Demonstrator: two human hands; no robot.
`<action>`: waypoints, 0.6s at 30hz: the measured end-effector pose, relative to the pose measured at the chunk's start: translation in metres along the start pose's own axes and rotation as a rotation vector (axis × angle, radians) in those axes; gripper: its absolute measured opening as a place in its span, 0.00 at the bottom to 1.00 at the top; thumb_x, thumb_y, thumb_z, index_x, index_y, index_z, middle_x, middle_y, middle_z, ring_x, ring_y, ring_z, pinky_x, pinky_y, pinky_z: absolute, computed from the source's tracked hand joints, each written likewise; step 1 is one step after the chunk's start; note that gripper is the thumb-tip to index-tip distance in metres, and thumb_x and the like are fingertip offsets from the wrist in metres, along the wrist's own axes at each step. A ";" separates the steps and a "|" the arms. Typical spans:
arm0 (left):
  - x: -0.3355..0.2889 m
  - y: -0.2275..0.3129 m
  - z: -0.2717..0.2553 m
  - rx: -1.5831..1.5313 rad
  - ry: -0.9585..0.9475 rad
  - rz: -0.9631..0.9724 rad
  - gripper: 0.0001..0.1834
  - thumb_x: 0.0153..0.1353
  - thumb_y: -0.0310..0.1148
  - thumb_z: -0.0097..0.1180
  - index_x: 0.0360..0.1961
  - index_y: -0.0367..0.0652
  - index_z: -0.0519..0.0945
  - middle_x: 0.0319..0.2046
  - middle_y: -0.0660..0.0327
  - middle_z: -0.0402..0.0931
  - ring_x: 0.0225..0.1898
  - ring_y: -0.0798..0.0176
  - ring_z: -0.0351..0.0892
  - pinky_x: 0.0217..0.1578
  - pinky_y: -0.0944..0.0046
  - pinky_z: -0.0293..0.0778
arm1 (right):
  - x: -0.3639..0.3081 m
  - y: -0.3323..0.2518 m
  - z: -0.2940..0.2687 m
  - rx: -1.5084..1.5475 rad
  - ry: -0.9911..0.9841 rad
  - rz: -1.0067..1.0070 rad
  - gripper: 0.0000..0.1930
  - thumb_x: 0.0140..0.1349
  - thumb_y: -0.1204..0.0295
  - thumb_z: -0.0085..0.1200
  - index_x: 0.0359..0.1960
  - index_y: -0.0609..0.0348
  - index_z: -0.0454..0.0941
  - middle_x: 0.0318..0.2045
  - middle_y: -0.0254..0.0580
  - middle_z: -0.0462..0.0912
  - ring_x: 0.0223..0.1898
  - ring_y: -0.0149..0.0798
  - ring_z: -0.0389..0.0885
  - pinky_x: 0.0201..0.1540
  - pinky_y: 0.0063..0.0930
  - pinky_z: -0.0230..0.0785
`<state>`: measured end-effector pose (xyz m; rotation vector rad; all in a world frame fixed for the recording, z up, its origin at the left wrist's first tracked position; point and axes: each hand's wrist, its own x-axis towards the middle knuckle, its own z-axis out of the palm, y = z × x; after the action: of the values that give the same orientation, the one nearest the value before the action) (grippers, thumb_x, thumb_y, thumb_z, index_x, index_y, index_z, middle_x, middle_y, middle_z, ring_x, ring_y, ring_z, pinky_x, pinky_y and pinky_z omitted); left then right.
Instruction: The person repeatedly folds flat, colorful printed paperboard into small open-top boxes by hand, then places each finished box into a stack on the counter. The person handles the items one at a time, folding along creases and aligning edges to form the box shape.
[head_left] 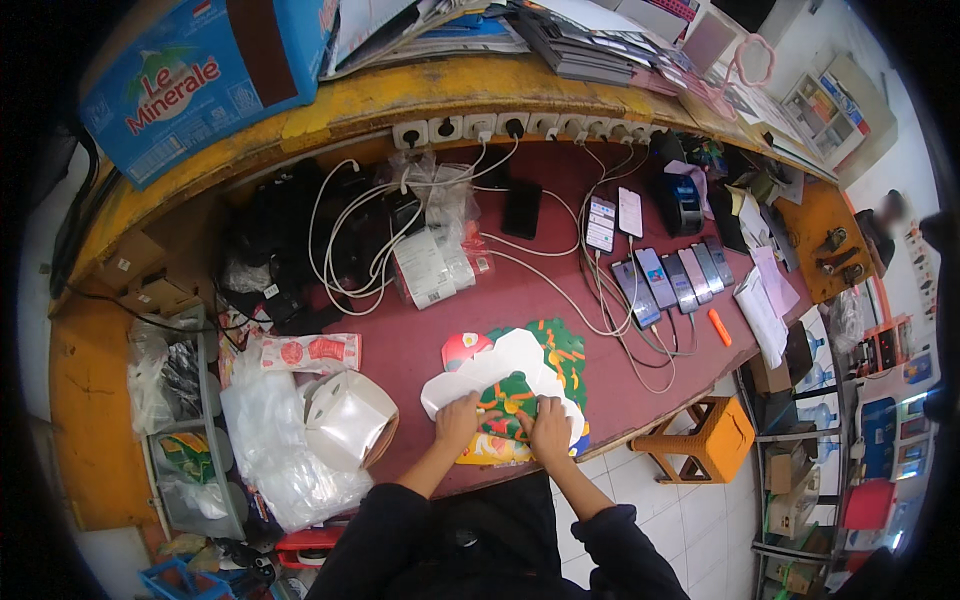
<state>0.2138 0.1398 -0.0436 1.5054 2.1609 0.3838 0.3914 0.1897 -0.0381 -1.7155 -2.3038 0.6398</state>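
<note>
A die-cut cardboard food box (500,362), white inside with a green, orange and yellow printed outside, lies partly folded in front of me. My left hand (457,421) is closed on its left near part, and my right hand (549,432) grips its right near part. Between my hands a green printed panel is folded up over the white side. Underneath and around it lie more flat printed pieces (566,350), green at the far right and yellow at the near edge. Left of my hands rest nested formed white paper boxes (348,420).
Clear plastic bags (265,430) lie at the left, beside plastic bins (205,480). Several phones (665,280) with white cables (560,290) lie at the right, near an orange marker (719,327). A yellow-orange stool (705,440) stands beyond the table's right edge. Power sockets (480,128) line the back.
</note>
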 end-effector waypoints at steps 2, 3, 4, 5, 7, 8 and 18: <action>-0.003 -0.002 0.001 0.083 0.022 0.104 0.28 0.49 0.57 0.59 0.35 0.41 0.75 0.39 0.55 0.75 0.39 0.53 0.75 0.32 0.54 0.71 | -0.001 -0.009 -0.002 -0.198 0.119 -0.101 0.32 0.51 0.54 0.59 0.54 0.57 0.64 0.54 0.54 0.67 0.53 0.52 0.68 0.50 0.56 0.60; -0.002 -0.004 0.004 0.146 0.065 0.144 0.27 0.47 0.56 0.60 0.36 0.43 0.75 0.47 0.56 0.68 0.46 0.54 0.68 0.40 0.52 0.68 | 0.002 -0.013 0.001 -0.056 0.027 -0.019 0.30 0.51 0.54 0.57 0.53 0.57 0.66 0.60 0.52 0.59 0.63 0.53 0.53 0.58 0.66 0.43; 0.002 -0.006 0.007 0.142 0.129 0.188 0.26 0.48 0.55 0.59 0.38 0.43 0.75 0.47 0.56 0.68 0.48 0.54 0.66 0.44 0.50 0.65 | 0.006 -0.016 0.004 -0.067 0.066 -0.049 0.30 0.52 0.54 0.56 0.53 0.57 0.65 0.61 0.52 0.59 0.64 0.53 0.53 0.59 0.66 0.43; 0.006 -0.008 0.011 0.139 0.190 0.228 0.26 0.48 0.54 0.59 0.39 0.43 0.75 0.48 0.55 0.67 0.50 0.53 0.65 0.47 0.48 0.62 | 0.012 -0.019 0.009 -0.124 0.096 -0.043 0.30 0.53 0.54 0.54 0.54 0.57 0.65 0.61 0.53 0.59 0.64 0.54 0.53 0.59 0.66 0.42; 0.013 -0.011 0.018 0.147 0.350 0.332 0.26 0.52 0.51 0.57 0.45 0.42 0.74 0.52 0.54 0.65 0.55 0.50 0.61 0.55 0.42 0.51 | 0.020 -0.023 0.019 -0.149 0.167 -0.052 0.30 0.56 0.56 0.50 0.58 0.55 0.61 0.63 0.54 0.56 0.66 0.54 0.50 0.60 0.67 0.39; 0.018 -0.011 0.020 0.203 0.373 0.332 0.26 0.53 0.50 0.57 0.46 0.42 0.73 0.53 0.53 0.65 0.56 0.50 0.61 0.55 0.42 0.51 | 0.025 -0.024 0.023 -0.159 0.132 -0.002 0.30 0.57 0.56 0.49 0.59 0.55 0.60 0.63 0.53 0.56 0.66 0.54 0.49 0.60 0.68 0.38; 0.006 -0.011 -0.002 -0.174 0.201 0.351 0.23 0.54 0.43 0.58 0.48 0.44 0.73 0.51 0.54 0.69 0.53 0.52 0.66 0.54 0.50 0.60 | 0.001 -0.022 -0.001 0.262 0.092 -0.013 0.36 0.52 0.62 0.61 0.61 0.58 0.59 0.43 0.49 0.77 0.43 0.48 0.76 0.46 0.38 0.68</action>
<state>0.2022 0.1415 -0.0488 1.8089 1.9412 0.8524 0.3730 0.1858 -0.0275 -1.5736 -2.0633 0.8016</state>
